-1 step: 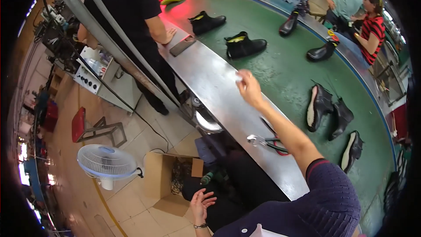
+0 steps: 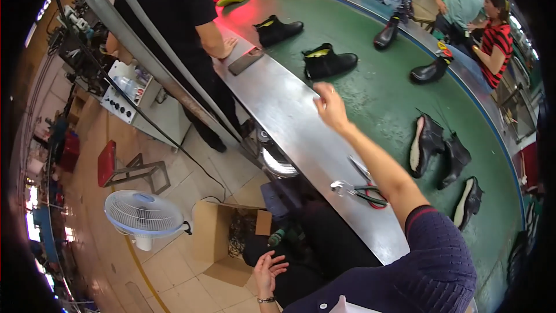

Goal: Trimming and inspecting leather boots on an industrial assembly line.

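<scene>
My right hand (image 2: 331, 108) hovers over the metal strip (image 2: 278, 95) along the green belt, fingers loosely bent and apart, nothing seen in them. Just beyond it on the belt stands a black ankle boot (image 2: 330, 65) with a yellow lining, and another black boot (image 2: 280, 32) sits farther off. Beneath my right forearm lie a metal hand tool (image 2: 341, 187), pliers with red and black handles (image 2: 372, 195) and a pointed metal blade (image 2: 359, 168), partly hidden. Low down by my lap, my left hand (image 2: 268, 274) is open, palm up, and holds nothing.
Several black shoes, including a tilted pair (image 2: 425, 146), lie on the right of the belt. A dark flat block (image 2: 245, 62) rests on the strip near a standing person (image 2: 165, 17). A cardboard box (image 2: 214, 235), a fan (image 2: 142, 214) and a red stool (image 2: 108, 163) are at left.
The view has shifted slightly, so the belt and boots appear a little farther right. More of the pointed blade shows beside my right forearm. My left hand stays where it was.
</scene>
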Demonstrator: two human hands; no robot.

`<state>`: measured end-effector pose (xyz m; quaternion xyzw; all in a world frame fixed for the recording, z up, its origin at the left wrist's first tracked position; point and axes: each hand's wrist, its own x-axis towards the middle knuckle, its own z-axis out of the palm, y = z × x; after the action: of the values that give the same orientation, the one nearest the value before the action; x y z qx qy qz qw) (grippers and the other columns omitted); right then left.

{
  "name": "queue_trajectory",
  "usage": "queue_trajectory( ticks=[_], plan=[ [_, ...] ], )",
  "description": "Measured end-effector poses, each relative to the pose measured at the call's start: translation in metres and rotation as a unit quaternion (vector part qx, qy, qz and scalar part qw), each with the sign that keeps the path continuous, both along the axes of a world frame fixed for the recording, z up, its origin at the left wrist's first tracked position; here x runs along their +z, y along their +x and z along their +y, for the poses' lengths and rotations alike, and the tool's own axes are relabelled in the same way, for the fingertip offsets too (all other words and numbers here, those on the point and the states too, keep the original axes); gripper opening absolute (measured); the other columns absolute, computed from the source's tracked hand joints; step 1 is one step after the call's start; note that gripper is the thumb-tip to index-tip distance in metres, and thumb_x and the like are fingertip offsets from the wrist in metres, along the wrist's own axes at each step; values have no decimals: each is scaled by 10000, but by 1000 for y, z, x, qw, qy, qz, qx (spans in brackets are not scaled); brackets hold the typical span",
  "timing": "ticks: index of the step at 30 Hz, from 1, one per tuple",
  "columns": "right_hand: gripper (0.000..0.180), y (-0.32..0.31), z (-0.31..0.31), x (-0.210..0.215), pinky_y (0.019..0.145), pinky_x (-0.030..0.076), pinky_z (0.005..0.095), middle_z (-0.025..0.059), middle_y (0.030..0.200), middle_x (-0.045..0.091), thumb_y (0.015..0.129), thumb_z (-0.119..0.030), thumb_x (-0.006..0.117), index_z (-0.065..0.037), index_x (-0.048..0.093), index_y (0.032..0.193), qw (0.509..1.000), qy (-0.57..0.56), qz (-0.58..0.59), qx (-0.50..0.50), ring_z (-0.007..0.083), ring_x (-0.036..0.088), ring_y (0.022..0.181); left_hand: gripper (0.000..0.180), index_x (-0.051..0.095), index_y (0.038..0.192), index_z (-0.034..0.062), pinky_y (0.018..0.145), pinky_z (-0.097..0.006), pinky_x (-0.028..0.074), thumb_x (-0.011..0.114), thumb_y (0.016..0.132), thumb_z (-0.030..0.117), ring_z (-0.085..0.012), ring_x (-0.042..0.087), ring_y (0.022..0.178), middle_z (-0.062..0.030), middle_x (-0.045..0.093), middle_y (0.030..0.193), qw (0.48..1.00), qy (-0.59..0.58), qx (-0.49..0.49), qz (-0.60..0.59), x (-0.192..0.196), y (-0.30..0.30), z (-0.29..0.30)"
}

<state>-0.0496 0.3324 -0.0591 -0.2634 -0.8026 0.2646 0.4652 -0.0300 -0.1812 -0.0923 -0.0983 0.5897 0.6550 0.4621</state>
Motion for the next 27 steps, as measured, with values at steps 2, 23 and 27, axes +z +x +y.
queue_trajectory(
  ticks=[2, 23, 27],
  plan=[
    [425, -50, 45, 4, 815, 512, 407, 169, 1236, 529, 800, -103, 653, -52, 531, 1203, 1000, -16, -7, -23, 310, 619, 932, 352, 503, 1214, -27, 629, -354, 593, 462, 1012, 258, -328, 704, 804, -255, 662, 1032, 1000, -25, 3, -8, 0, -2, -7],
    [318, 47, 100, 154, 591, 406, 240, -32, 742, 554, 926, -359, 597, -48, 644, 877, 965, -226, 62, 117, 51, 484, 653, 386, 508, 1287, 20, 852, -290, 512, 598, 948, 181, -184, 648, 979, -132, 644, 1168, 927, 2, -225, 300, 115, -111, 133],
    [243, 58, 0, 209, 598, 357, 150, -103, 787, 564, 959, -335, 571, -103, 640, 936, 918, -292, 56, 261, -32, 474, 676, 770, 327, 1453, 59, 1033, -386, 401, 747, 825, 210, -268, 476, 1265, -156, 467, 1392, 826, 60, -303, 472, 154, -80, 209]
  ],
)
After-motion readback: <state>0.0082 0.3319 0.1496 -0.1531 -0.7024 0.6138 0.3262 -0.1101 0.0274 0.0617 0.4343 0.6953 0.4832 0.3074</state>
